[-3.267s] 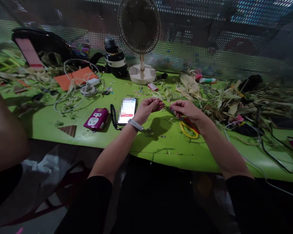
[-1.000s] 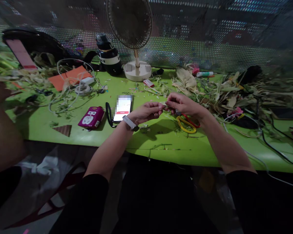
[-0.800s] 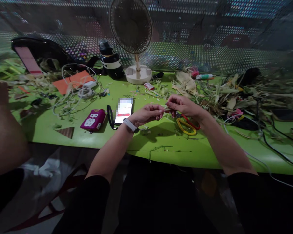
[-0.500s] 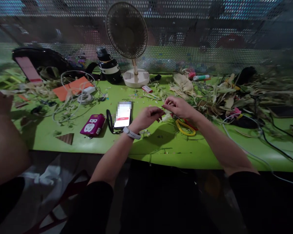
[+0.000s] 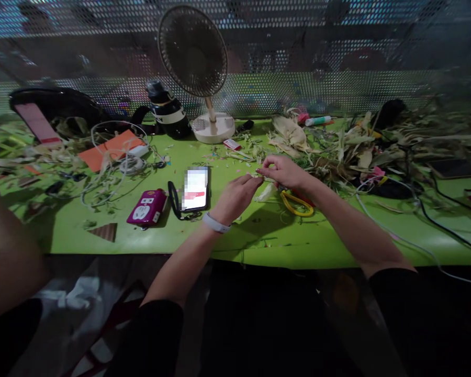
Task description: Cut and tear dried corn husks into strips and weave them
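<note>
My left hand [image 5: 239,196], with a pale band on its wrist, is closed, its fingertips meeting those of my right hand [image 5: 284,172] above the green table [image 5: 204,238]. The right thumb and forefinger are pinched together. What lies between the fingertips is too small to make out. Just beneath them a whitish, stringy tuft [image 5: 265,192] shows; I cannot tell whether it is held or lies on the table. Under the right wrist is a yellow loop [image 5: 297,204] with something red beside it. A phone [image 5: 195,188] with a lit screen lies left of my left hand.
A fan [image 5: 212,128] and a black bottle [image 5: 172,116] stand at the back. To the left are a purple power adapter [image 5: 146,208], orange paper [image 5: 112,150] and white cables. Dry plant strips [image 5: 339,152] pile up on the right. Another person's arm [image 5: 11,246] is at far left.
My left hand has turned so its back faces up, and its fingers have come against the right hand's fingertips. The pale tuft shows more plainly. The view has shifted slightly.
</note>
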Action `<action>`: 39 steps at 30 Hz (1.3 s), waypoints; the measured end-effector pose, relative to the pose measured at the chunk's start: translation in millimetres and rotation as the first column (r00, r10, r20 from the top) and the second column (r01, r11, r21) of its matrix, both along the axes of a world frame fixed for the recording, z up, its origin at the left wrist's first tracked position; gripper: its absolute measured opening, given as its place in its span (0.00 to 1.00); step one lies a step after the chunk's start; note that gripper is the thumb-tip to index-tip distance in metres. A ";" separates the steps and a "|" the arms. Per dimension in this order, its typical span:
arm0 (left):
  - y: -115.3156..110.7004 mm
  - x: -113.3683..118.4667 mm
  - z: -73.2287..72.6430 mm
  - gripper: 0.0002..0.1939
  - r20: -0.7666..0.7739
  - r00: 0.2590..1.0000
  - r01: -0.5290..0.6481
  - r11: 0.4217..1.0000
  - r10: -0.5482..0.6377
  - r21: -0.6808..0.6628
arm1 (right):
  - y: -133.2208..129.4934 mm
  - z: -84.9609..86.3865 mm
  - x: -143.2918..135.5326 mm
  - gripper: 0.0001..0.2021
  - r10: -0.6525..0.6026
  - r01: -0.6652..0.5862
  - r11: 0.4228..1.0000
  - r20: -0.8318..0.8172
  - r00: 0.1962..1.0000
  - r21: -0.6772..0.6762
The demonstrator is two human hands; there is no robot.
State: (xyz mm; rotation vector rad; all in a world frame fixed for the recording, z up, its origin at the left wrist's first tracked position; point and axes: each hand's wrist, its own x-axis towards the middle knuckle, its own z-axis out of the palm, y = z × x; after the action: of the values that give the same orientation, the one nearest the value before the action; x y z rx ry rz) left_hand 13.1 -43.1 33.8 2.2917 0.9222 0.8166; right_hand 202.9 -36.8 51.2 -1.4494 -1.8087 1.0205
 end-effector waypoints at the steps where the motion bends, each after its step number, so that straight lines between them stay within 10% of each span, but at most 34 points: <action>1: 1.5 0.5 -1.0 0.09 0.022 1.000 -0.002 0.999 0.003 -0.033 | 0.4 -0.7 0.1 0.24 0.010 -0.010 1.000 -0.005 1.000 0.000; 5: 10.1 1.1 -4.6 0.02 0.252 0.967 0.098 0.885 0.022 -0.456 | 2.2 -4.8 0.2 0.24 0.002 0.000 0.999 -0.063 0.998 0.043; 9: 18.6 1.1 -7.4 0.05 0.419 0.888 0.330 0.373 0.189 -0.867 | 5.3 -10.2 1.7 0.26 0.030 -0.019 0.995 -0.111 0.993 0.100; 12: 22.0 2.8 -7.8 0.03 0.471 0.795 0.414 0.228 0.381 -0.882 | 6.1 -8.8 5.5 0.28 -0.108 0.136 0.963 -0.131 0.985 0.232; 15: 23.9 4.5 -7.2 0.04 0.492 0.719 0.433 0.238 0.491 -0.870 | 1.2 1.0 6.9 0.24 -0.230 0.253 0.920 -0.113 0.967 0.298; 18: 25.1 5.1 -6.5 0.05 0.511 0.680 0.441 0.264 0.525 -0.858 | -8.6 11.2 1.3 0.22 -0.026 0.026 0.999 -0.040 0.999 0.022; 23: 26.6 4.2 -5.6 0.04 0.531 0.657 0.439 0.302 0.535 -0.846 | -14.9 8.2 -8.0 0.18 0.139 -0.181 0.953 -0.182 0.973 -0.243; 28: 27.3 3.2 -7.1 0.03 0.535 0.690 0.373 0.394 0.487 -0.840 | -7.2 4.0 0.7 0.17 0.056 -0.056 0.997 0.001 0.998 0.045; 32: 24.3 3.0 -7.9 0.04 0.505 0.747 0.324 0.426 0.433 -0.845 | -6.9 6.3 2.2 0.13 -0.015 -0.082 0.870 0.192 0.981 0.487; 39: 19.2 -0.6 -3.3 0.08 0.448 0.836 0.295 0.429 0.317 -0.854 | -8.6 -9.6 -8.4 0.17 0.061 -0.107 0.921 0.131 0.989 0.376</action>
State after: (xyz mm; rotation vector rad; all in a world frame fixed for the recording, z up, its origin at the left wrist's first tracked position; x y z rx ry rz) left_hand 12.5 -23.8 30.5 0.9660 0.7897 0.6588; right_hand 194.5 -45.4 41.6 -1.2187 -2.0332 0.5828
